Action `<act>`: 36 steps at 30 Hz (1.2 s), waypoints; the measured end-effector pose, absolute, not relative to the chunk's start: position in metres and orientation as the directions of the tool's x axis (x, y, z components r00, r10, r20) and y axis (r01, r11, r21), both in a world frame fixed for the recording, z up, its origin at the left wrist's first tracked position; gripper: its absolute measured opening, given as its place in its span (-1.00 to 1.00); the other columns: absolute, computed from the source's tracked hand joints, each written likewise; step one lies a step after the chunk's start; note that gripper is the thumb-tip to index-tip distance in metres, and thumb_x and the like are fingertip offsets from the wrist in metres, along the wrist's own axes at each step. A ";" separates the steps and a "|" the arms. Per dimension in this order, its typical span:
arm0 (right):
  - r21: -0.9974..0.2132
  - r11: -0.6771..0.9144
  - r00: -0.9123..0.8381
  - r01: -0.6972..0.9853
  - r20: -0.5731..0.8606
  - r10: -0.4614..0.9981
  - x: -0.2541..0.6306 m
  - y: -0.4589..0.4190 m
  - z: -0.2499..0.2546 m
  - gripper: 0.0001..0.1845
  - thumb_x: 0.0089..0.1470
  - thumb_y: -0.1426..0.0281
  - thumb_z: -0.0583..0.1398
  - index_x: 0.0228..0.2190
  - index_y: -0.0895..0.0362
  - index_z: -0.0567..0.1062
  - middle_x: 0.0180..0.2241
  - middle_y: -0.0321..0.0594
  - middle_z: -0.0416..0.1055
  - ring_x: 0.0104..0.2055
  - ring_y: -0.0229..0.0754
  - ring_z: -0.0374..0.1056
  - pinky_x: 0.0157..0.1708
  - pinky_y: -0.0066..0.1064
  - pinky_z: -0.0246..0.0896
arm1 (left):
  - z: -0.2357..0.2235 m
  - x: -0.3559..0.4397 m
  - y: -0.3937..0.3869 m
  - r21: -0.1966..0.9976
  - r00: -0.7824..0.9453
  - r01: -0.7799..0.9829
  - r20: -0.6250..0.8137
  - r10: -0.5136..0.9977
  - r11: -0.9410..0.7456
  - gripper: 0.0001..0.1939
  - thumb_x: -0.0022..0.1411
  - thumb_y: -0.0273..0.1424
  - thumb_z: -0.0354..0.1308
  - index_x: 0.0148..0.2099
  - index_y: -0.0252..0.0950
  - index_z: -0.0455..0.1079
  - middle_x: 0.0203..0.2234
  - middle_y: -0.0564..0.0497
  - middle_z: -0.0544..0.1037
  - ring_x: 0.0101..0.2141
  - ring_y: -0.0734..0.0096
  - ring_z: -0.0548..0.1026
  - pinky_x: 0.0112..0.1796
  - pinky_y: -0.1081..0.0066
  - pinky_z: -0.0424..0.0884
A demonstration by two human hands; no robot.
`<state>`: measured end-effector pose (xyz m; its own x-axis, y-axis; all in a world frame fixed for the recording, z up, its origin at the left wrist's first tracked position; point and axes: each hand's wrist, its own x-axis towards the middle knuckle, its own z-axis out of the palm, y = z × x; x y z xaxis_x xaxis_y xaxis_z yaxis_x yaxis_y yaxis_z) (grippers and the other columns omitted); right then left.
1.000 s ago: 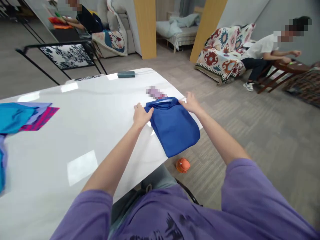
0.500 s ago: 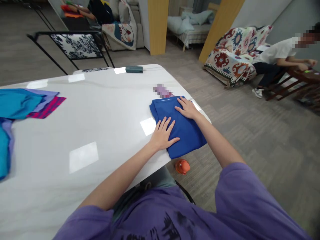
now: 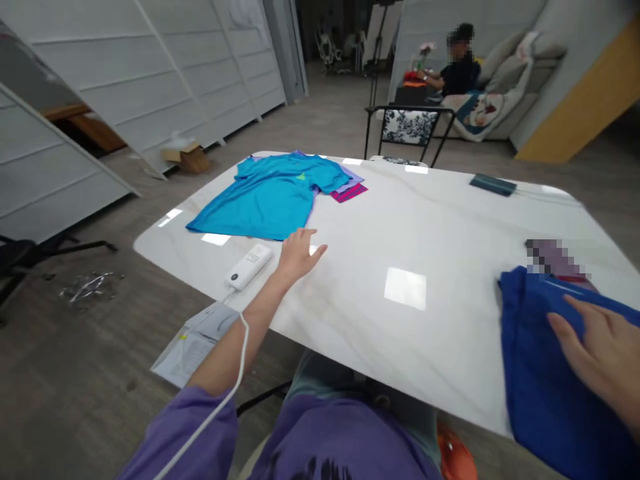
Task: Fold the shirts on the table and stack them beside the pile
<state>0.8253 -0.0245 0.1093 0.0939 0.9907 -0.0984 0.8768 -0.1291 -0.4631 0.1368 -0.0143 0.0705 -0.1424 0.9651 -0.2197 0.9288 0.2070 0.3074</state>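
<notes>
My left hand reaches over the table, fingers spread and holding nothing, at the lower hem of a turquoise T-shirt. I cannot tell whether the fingertips touch the cloth. The T-shirt lies spread out on top of a lilac garment and a pink-and-purple striped garment, whose edges stick out at the right. On the table's right side, my right hand rests open on a folded blue garment; part of that garment runs out of view.
A white power bank-like device with a white cable lies left of my left hand. The white table also carries a dark green case and a blurred-out purple item. A chair stands behind; a person sits beyond.
My view has swung left. My left hand has left the blue garment and moved across to the turquoise T-shirt. My right hand stays on the blue garment.
</notes>
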 end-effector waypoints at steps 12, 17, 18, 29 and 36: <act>-0.697 0.110 -0.511 0.708 -0.399 0.761 0.365 0.211 -0.046 -0.64 0.49 0.09 0.15 0.11 0.00 0.55 -0.02 -0.18 0.68 -0.21 -0.12 0.66 0.00 -0.20 0.55 | 0.006 0.041 -0.003 0.263 -0.332 0.883 -0.234 0.914 0.389 -0.67 0.49 -0.11 0.30 0.16 -0.14 0.62 0.10 -0.18 0.67 0.15 -0.10 0.58 0.16 0.01 0.40; -0.553 0.029 -0.272 0.833 -0.363 0.891 0.254 0.321 -0.122 -0.66 0.52 0.19 0.14 0.16 0.08 0.50 0.13 -0.02 0.63 0.13 0.03 0.58 0.25 -0.09 0.45 | 0.007 0.023 0.009 0.321 -0.319 0.871 -0.207 0.925 0.372 -0.83 0.56 -0.26 0.20 -0.01 -0.10 0.63 -0.05 -0.04 0.74 -0.02 0.10 0.66 0.01 0.11 0.40; -0.515 0.011 -0.220 0.857 -0.347 0.912 0.241 0.336 -0.132 -0.63 0.53 0.18 0.13 0.19 0.09 0.48 0.20 0.04 0.58 0.23 0.07 0.52 0.31 -0.04 0.40 | 0.009 0.020 0.009 0.332 -0.320 0.872 -0.171 0.932 0.360 -0.83 0.57 -0.27 0.19 -0.02 -0.12 0.61 -0.06 -0.03 0.74 -0.04 0.11 0.67 -0.01 0.11 0.40; -0.411 -0.018 -0.058 0.911 -0.171 0.984 0.223 0.399 -0.187 -0.71 0.47 0.21 0.12 0.03 0.04 0.56 0.18 0.00 0.54 0.23 0.15 0.41 0.32 0.04 0.31 | 0.042 0.007 0.013 0.375 -0.230 0.911 0.124 0.965 0.169 -0.87 0.61 -0.28 0.20 -0.02 -0.13 0.56 -0.12 0.00 0.74 -0.10 0.16 0.68 -0.03 0.13 0.41; -0.545 -0.101 0.025 0.832 -0.146 0.989 0.243 0.409 -0.153 -0.57 0.58 0.18 -0.08 0.23 0.11 0.35 0.06 0.11 0.57 0.14 0.16 0.51 0.26 -0.07 0.38 | 0.060 0.016 0.020 0.398 -0.184 0.910 0.131 0.974 0.118 -0.84 0.62 -0.24 0.15 -0.01 -0.07 0.56 -0.07 -0.01 0.74 -0.07 0.11 0.70 -0.03 0.06 0.49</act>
<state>0.2427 0.4092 -0.1531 0.0246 0.9890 -0.1462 0.8324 -0.1012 -0.5449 0.0161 0.0200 0.0600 -0.1840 0.9741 0.1314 0.9096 0.1180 0.3984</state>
